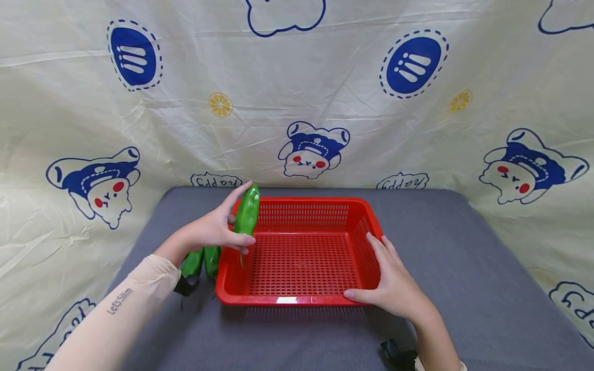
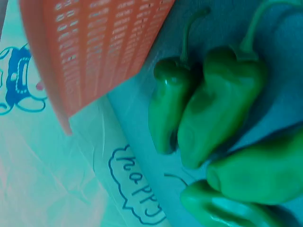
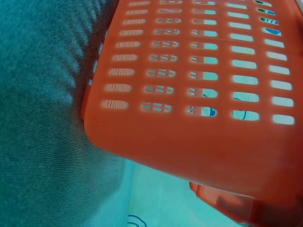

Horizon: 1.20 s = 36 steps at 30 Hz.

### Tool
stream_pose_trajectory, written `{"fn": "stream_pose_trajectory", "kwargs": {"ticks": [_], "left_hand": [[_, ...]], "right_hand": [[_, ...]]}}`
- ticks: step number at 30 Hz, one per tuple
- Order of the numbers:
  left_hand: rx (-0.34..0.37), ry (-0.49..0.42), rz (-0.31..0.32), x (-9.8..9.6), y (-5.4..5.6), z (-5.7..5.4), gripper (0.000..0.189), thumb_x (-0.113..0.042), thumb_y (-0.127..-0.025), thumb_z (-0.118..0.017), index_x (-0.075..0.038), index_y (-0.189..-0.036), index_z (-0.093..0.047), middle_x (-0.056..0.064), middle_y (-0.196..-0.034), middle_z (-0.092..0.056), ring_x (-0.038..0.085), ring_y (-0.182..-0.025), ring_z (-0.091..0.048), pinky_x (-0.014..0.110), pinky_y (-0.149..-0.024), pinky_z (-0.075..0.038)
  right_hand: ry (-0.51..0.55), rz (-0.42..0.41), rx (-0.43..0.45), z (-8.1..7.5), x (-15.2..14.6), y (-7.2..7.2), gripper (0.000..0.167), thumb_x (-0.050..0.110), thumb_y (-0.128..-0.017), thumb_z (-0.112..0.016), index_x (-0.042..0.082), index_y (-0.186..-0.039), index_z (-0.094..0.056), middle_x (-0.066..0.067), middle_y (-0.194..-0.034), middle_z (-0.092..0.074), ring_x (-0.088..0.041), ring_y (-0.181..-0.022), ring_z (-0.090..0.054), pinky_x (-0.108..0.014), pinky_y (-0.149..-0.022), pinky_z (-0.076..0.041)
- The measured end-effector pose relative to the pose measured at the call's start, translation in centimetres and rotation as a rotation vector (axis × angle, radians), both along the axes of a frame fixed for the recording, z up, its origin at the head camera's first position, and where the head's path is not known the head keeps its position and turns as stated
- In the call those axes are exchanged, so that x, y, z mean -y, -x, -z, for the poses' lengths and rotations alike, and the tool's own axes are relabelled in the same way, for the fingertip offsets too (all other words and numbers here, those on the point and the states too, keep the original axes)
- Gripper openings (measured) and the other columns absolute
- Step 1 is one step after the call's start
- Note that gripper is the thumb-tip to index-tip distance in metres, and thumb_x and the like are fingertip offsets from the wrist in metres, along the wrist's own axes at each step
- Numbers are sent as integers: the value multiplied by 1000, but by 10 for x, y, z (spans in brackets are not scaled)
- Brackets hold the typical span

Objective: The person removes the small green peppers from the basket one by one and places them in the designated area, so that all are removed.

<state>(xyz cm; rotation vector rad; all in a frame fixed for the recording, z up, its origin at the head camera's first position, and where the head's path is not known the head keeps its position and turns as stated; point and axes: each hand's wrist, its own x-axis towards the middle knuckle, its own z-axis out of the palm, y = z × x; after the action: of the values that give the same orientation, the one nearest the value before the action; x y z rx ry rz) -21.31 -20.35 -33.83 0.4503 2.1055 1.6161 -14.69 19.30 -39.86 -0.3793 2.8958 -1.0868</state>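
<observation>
A long green pepper [image 1: 247,211] stands nearly upright in my left hand [image 1: 215,226], pinched between thumb and fingers, its thin stem hanging down. It is over the left rim of a red perforated plastic basket [image 1: 299,300]. My right hand [image 1: 394,283] rests on the basket's front right corner, fingers fairly straight along the right rim and thumb on the front rim. Beneath my left wrist, more green peppers [image 1: 212,262] lie beside the basket, partly hidden by the arm. Several show in the left wrist view, one of them a stout pepper [image 2: 220,104] with a curved stem.
A grey cloth [image 1: 297,342] covers the table under the basket. Behind and at both sides hangs a pale printed sheet [image 1: 260,144] with blue cartoon figures. The basket's slotted side wall [image 3: 189,132] fills most of the right wrist view.
</observation>
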Motion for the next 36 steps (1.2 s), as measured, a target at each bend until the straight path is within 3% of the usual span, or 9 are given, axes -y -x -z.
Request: {"fn": "stream_pose_trajectory", "kwargs": {"ticks": [7, 19, 27, 36], "left_hand": [[16, -23, -51, 24, -5, -2, 116, -3, -82, -78, -61, -147, -2, 29, -106, -57, 40, -80, -72, 52, -78, -60], [13, -48, -147, 66, -14, 4, 115, -1, -85, -76, -59, -149, 0, 29, -106, -55, 43, -81, -71, 55, -81, -58], [44, -33, -187, 86, -19, 24, 115, -2, -86, -74, -51, -152, 6, 25, -104, -57, 44, -84, -71, 57, -83, -57], [98, 21, -209, 94, -24, 55, 116, -8, -85, -77, -43, -155, 9, 33, -105, -62, 43, -82, -71, 50, -79, -60]], "right_hand": [[1, 1, 0, -1, 0, 0, 122, 52, -66, -86, 17, -159, -15, -19, -164, -8, -44, -145, -16, -61, -84, -56], [-22, 1, -8, 1, 0, 1, 123, 56, -66, -85, 17, -159, -15, -18, -164, -8, -43, -147, -14, -65, -88, -52], [-30, -3, -10, 3, 0, 2, 123, 58, -66, -85, 17, -159, -15, -17, -164, -9, -42, -148, -12, -67, -91, -50], [-25, -2, -6, 2, 0, 2, 122, 54, -67, -86, 17, -159, -15, -17, -164, -9, -42, -148, -12, -66, -90, -51]]}}
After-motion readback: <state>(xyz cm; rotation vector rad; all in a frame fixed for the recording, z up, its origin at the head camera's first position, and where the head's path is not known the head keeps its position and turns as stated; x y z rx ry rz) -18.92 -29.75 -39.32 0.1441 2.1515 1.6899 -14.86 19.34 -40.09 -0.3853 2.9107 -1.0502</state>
